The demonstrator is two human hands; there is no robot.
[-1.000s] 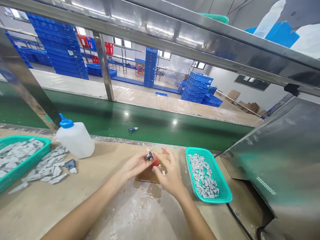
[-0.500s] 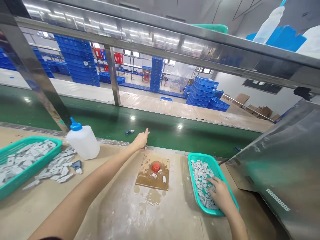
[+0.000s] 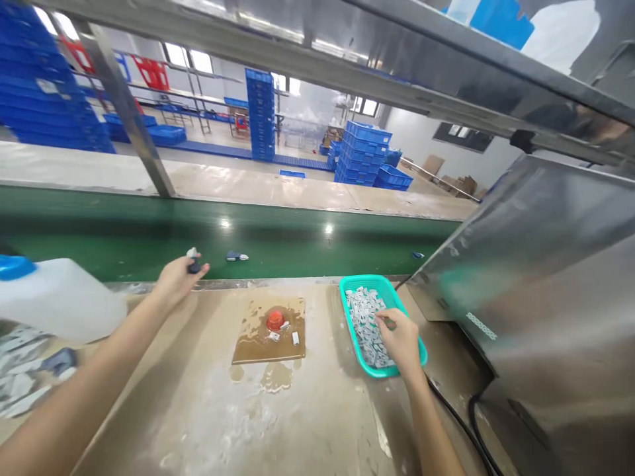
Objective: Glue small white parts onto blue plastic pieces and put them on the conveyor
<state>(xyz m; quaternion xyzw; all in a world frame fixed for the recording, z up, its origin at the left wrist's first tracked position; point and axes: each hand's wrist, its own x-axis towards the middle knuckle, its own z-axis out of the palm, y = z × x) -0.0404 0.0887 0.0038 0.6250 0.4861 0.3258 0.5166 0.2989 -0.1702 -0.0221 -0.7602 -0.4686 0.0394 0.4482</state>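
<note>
My left hand [image 3: 178, 281] is at the near edge of the green belt, fingers closed on a small dark blue part with a white tip [image 3: 194, 262]. A similar dark part [image 3: 237, 256] lies on the belt to its right. My right hand [image 3: 403, 340] is over the green basket [image 3: 350, 330], which holds many small white plastic pieces [image 3: 367, 317]. Its thumb and fingertips are pinched together; whatever is between them is too small to make out. Between the hands, a wet brown board [image 3: 253, 347] bears a red round cap [image 3: 275, 320] and several loose white pieces.
A white bottle with a blue cap [image 3: 74, 297] stands at left, beside a pile of grey-white pieces [image 3: 20, 377]. A metal cabinet [image 3: 546, 297] borders the right side, with black cables [image 3: 464, 430] below. A metal shelf [image 3: 297, 46] spans overhead.
My left hand has come from above the belt with a finger extended to gripping a dark part. My right fingers have closed into a pinch over the basket. The view has swung right.
</note>
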